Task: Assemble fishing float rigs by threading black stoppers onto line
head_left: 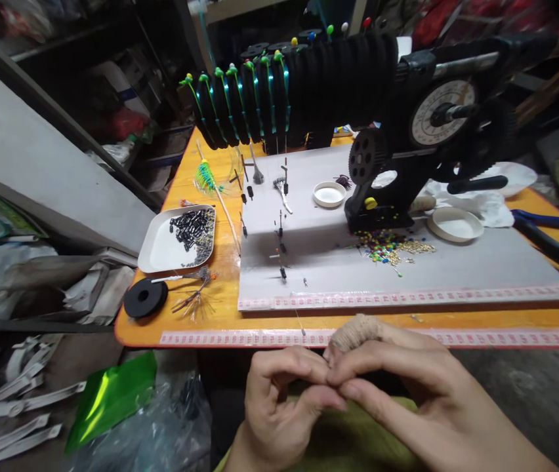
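Note:
My left hand and my right hand meet fingertip to fingertip below the near edge of the orange table. Both pinch something very small that I cannot make out; a thin line runs from the pinch up toward the grey mat. My right forefinger wears a beige wrap. On the mat lie several small black tubes along the line, plus a heap of coloured beads. A black winding machine with spools and a dial stands at the back.
A white tray of black tubes and a black spool sit at the table's left. Two white lids lie on the mat. Blue-handled pliers rest at right. Green foil and clutter fill the floor at left.

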A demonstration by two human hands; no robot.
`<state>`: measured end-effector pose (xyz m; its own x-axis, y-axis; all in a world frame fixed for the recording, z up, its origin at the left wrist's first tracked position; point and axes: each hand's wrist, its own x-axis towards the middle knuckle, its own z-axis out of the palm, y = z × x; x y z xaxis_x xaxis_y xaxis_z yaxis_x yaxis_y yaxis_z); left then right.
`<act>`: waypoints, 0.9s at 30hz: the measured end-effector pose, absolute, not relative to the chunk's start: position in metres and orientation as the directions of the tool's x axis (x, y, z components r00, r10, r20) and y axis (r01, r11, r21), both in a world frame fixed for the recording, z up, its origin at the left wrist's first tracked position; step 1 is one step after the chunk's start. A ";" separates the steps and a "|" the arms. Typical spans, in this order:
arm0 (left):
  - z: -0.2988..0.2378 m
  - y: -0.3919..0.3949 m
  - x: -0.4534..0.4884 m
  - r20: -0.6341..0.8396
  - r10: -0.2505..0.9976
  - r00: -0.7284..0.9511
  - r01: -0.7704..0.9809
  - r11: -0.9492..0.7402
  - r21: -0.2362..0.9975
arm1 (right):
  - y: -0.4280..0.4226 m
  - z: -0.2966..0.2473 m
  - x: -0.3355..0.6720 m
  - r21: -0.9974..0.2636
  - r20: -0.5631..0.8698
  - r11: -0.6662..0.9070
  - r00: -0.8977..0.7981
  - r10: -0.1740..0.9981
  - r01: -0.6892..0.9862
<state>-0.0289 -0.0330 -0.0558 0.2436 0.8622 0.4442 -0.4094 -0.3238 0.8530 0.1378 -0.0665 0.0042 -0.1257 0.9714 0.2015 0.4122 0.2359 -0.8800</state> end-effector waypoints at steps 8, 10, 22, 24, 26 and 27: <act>-0.039 -0.017 -0.042 0.505 0.757 0.414 -0.102 -0.513 0.852 | -0.073 0.001 0.144 -0.826 0.344 0.364 -0.125 0.930 0.431; -0.035 -0.011 -0.046 0.496 0.739 0.456 -0.044 -0.538 0.842 | -0.077 -0.001 0.147 -0.883 0.287 0.317 -0.135 0.948 0.348; -0.028 -0.015 -0.046 0.489 0.762 0.424 0.046 -0.558 0.829 | -0.072 -0.002 0.138 -0.973 0.045 0.045 -0.003 0.999 0.226; -0.028 -0.017 -0.045 0.403 0.826 0.393 -0.020 -0.431 0.902 | -0.072 -0.004 0.136 -0.984 -0.069 -0.068 -0.005 0.998 0.167; -0.029 -0.019 -0.045 0.300 0.887 0.351 -0.097 -0.284 0.954 | -0.072 -0.005 0.136 -0.980 -0.146 -0.141 -0.026 0.989 0.142; -0.029 -0.020 -0.045 0.255 0.904 0.344 -0.142 -0.218 0.965 | -0.072 -0.005 0.136 -0.978 -0.165 -0.159 -0.040 0.985 0.136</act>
